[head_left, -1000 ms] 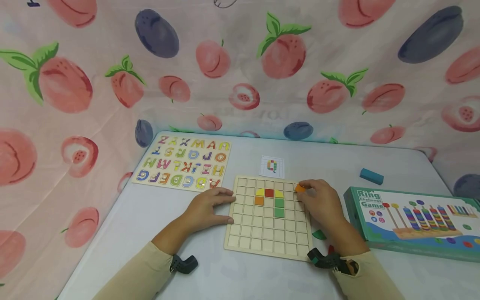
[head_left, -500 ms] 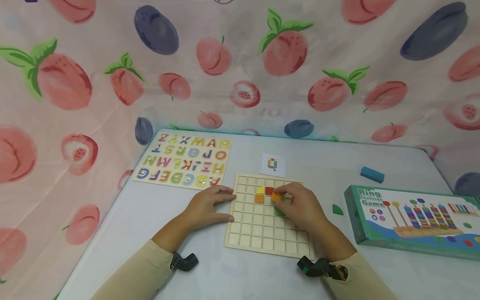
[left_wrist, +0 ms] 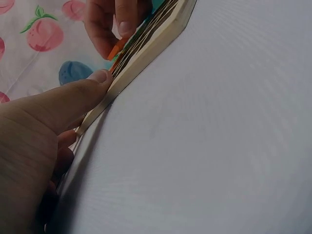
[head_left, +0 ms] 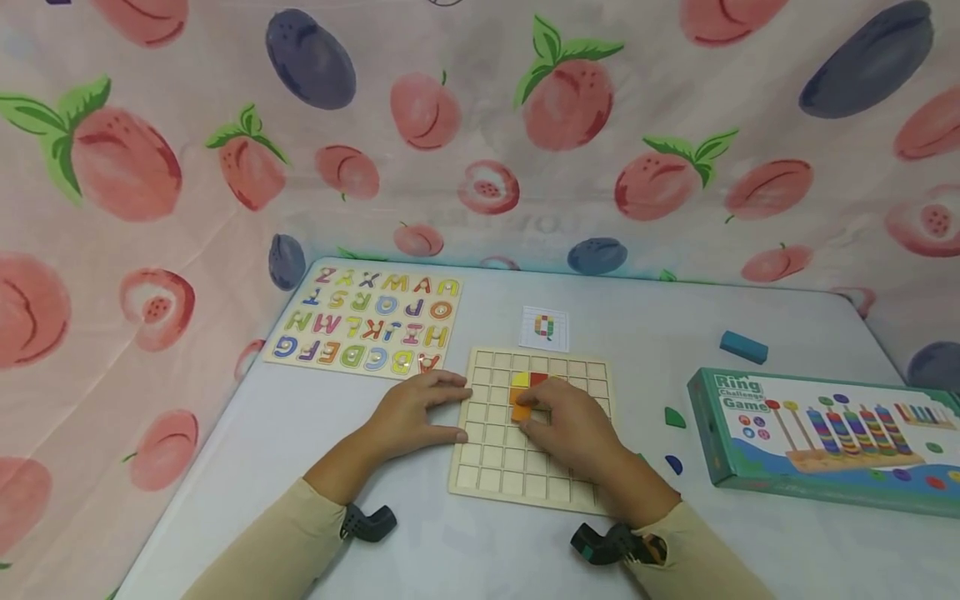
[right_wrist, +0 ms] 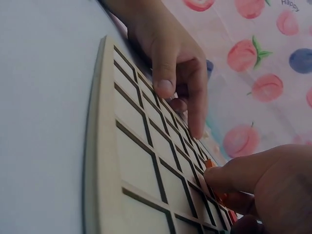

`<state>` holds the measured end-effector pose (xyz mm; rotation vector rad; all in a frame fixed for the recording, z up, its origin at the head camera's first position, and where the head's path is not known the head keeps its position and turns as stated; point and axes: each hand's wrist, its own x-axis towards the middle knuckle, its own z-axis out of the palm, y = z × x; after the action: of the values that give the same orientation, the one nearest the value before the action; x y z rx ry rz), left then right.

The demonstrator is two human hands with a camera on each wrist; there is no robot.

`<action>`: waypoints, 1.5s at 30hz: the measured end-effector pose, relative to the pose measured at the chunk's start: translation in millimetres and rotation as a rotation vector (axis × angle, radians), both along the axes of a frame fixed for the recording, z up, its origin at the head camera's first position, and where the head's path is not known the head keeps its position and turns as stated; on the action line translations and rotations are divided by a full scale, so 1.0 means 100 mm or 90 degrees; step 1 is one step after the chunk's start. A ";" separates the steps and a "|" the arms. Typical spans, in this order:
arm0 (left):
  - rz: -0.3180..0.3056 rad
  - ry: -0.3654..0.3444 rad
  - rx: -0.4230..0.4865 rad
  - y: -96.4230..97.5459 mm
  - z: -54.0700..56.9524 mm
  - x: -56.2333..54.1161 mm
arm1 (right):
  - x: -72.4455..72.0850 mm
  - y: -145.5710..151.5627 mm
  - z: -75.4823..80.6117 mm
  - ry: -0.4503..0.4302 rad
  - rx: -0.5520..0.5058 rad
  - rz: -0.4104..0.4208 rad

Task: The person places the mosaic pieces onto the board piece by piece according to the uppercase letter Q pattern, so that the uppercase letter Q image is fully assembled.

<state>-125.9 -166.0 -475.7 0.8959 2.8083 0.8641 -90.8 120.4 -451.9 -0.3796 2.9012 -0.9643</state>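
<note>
Head view: one flat board [head_left: 513, 482] of pale wood, ruled into square cells, lies on the smooth white table [head_left: 480, 558]; the right hand [head_left: 573, 421] pinches one orange square [head_left: 521, 413] at its surface, just below a second orange square [head_left: 517, 395], while the left hand [head_left: 412, 417], fingers relaxed and grasping nothing, rests at the board's left edge. One yellow piece [head_left: 521, 380] and one red square [head_left: 538, 379] show above; one green quarter-round [head_left: 675, 417] and one blue half-round [head_left: 673, 464] lie right of the board. Left wrist view: the left thumb [left_wrist: 92, 87] touches the board's thick, rounded rim. Right wrist view: straight ridges bound the recessed cells; the right thumb [right_wrist: 234, 174] presses the pinched piece.
</note>
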 end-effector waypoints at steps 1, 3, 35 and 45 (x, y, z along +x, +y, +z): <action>0.000 0.000 0.001 0.00 0.00 0.00 | 0.00 -0.01 0.00 -0.001 0.006 0.001; -0.001 -0.001 0.004 0.01 0.01 -0.01 | 0.01 -0.04 0.00 -0.002 0.015 0.001; 0.006 -0.009 0.011 0.00 0.00 0.01 | 0.06 -0.07 -0.03 0.070 0.063 -0.003; 0.004 -0.004 0.013 0.01 0.02 0.01 | 0.07 -0.01 -0.02 0.059 0.064 -0.003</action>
<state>-124.8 -164.7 -474.0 0.8864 2.8043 0.8959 -83.9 119.4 -453.9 -0.4214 3.0206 -0.8188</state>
